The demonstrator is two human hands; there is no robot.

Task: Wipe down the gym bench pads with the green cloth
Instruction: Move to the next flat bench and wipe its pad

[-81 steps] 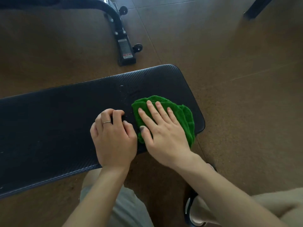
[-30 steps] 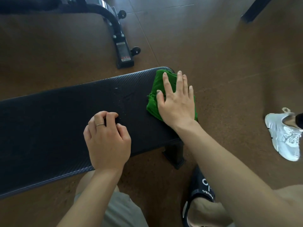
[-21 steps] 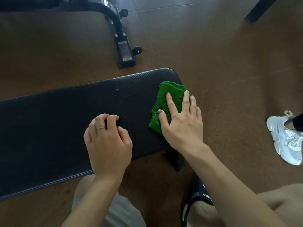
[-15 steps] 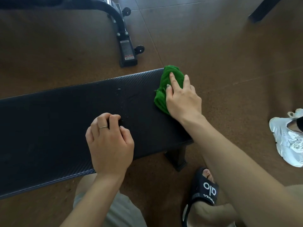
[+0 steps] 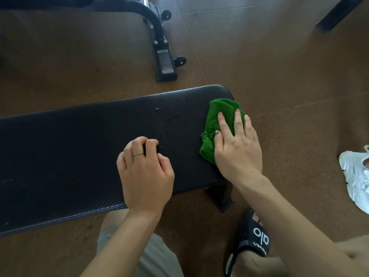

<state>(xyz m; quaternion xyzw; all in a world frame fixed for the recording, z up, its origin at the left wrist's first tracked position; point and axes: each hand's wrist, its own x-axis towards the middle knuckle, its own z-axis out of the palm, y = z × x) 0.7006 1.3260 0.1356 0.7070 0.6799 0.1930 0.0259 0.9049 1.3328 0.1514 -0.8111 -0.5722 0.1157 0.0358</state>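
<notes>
A black textured bench pad point(image 5: 79, 148) runs across the view from the left edge to a rounded right end. The green cloth point(image 5: 215, 120) lies bunched on that right end, partly over the pad's edge. My right hand point(image 5: 235, 144) presses flat on the cloth, fingers spread and pointing away from me. My left hand point(image 5: 143, 170) rests on the pad's middle, fingers curled under in a loose fist, a ring on one finger. Small droplets point(image 5: 159, 124) speckle the pad between the two hands.
The black frame foot of another machine point(image 5: 163, 54), with small wheels, stands on the brown floor beyond the pad. The bench's own foot point(image 5: 221, 198) shows below its right end. My black slide sandal point(image 5: 253, 240) is near it; another person's white sneaker point(image 5: 357, 176) is at the right edge.
My right hand has slid the cloth back toward me along the pad's right end, after pushing it to the far corner. My left hand has stayed in place.
</notes>
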